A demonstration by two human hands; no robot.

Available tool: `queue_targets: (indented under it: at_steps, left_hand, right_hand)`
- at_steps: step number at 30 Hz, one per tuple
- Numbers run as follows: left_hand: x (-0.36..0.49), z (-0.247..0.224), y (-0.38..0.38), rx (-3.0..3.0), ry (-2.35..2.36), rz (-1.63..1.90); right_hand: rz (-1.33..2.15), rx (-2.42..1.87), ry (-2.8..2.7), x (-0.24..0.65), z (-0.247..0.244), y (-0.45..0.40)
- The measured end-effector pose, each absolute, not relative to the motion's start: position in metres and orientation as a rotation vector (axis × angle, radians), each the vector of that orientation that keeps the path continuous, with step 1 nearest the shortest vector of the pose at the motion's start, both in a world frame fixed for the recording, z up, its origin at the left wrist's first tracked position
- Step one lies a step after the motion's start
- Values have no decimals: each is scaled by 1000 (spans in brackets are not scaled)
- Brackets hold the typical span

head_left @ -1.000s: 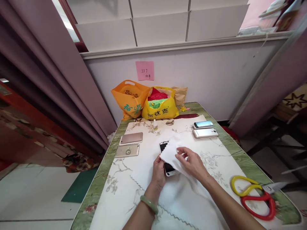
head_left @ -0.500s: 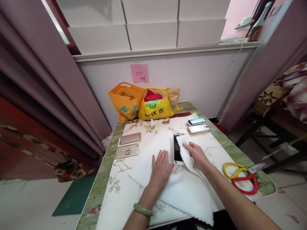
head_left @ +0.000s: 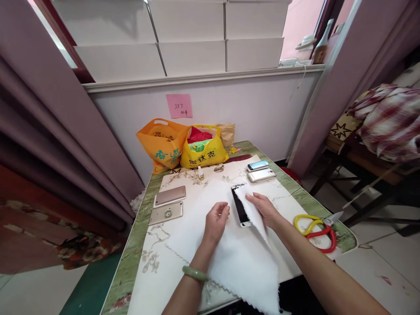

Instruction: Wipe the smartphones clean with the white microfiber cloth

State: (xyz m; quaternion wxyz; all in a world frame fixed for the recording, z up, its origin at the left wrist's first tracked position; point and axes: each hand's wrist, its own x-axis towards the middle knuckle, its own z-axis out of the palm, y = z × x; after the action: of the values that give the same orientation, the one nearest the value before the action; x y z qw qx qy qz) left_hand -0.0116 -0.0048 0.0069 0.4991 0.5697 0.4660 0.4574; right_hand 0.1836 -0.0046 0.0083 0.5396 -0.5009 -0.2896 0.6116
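Note:
A white smartphone with a dark screen [head_left: 239,207] lies on a white cloth [head_left: 244,262] with zigzag-cut edges. A fold of that cloth covers the phone's right side. My right hand [head_left: 265,209] grips this fold between thumb and fingers, at the phone's right edge. Left of the phone, my left hand [head_left: 216,221] is closed, its fingers curled in towards the thumb. I see nothing in it, and it is apart from the phone. A green bangle [head_left: 195,273] sits on my left wrist.
Two phones, one rose-gold [head_left: 170,195] and one gold with a ring [head_left: 168,212], lie at left. A blue-screened phone [head_left: 258,165] and a silver phone [head_left: 261,175] lie far right. Scissors [head_left: 320,229] rest near the right edge. Orange [head_left: 164,146] and yellow bags [head_left: 205,153] stand behind a small bottle [head_left: 201,173].
My left hand has lifted from lying spread on the cloth and curled its fingers. The phone is slightly more slanted, the cloth still gripped by my right hand. The camera view has shifted.

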Motion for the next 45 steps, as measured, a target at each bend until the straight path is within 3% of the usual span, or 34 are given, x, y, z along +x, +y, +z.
queue_targets:
  at_steps: [4, 15, 22, 31, 45]
  left_hand:
    - [1, 9, 12, 977, 944, 1003]
    - [-7, -17, 18, 776, 849, 1095]
    - [-7, -13, 15, 724, 951, 1175]
    - [-18, -12, 21, 613, 1142, 1438]
    - [-16, -10, 15, 862, 1076, 1319]
  right_hand:
    - [1446, -1202, -733, 162, 4, -1]
    - [1213, -1436, -1031, 130, -5, 9]
    - [1003, -1540, -1120, 114, 3, 22]
    - [950, -1538, -1461, 110, 5, -21]
    - [1043, -1490, -1146, 97, 9, 19]
